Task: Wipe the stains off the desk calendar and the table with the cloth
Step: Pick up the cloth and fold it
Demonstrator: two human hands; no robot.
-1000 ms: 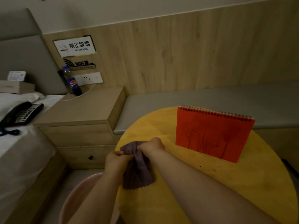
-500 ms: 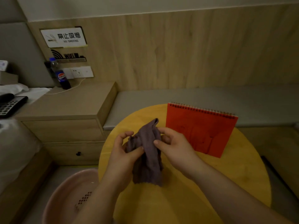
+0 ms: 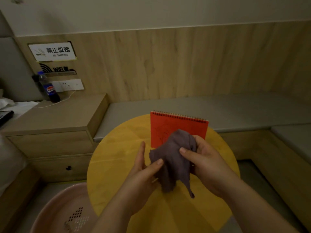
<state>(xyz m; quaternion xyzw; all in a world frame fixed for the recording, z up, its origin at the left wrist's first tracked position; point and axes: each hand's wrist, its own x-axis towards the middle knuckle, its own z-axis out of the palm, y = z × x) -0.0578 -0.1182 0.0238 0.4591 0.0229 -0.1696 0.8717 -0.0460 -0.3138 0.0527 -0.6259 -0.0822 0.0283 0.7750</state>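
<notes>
A red spiral-bound desk calendar (image 3: 170, 125) stands upright at the far side of the round yellow table (image 3: 116, 153), with dark streaks on its face. In front of it a bunched grey-purple cloth (image 3: 171, 158) hangs above the table between both hands. My right hand (image 3: 203, 163) grips the cloth's upper right part, thumb across it. My left hand (image 3: 143, 174) holds the lower left part, thumb pressed on the fabric and fingers straight behind it. The cloth hides the calendar's lower middle.
A pink basin (image 3: 64, 211) sits on the floor at the lower left. A wooden nightstand (image 3: 55, 130) with a cola bottle (image 3: 50, 89) and a white cable stands to the left. A grey bench (image 3: 235, 110) runs behind the table.
The hands have carried the cloth from the table's left edge to the middle, in front of the calendar. The cloth is now more bunched in the right hand.
</notes>
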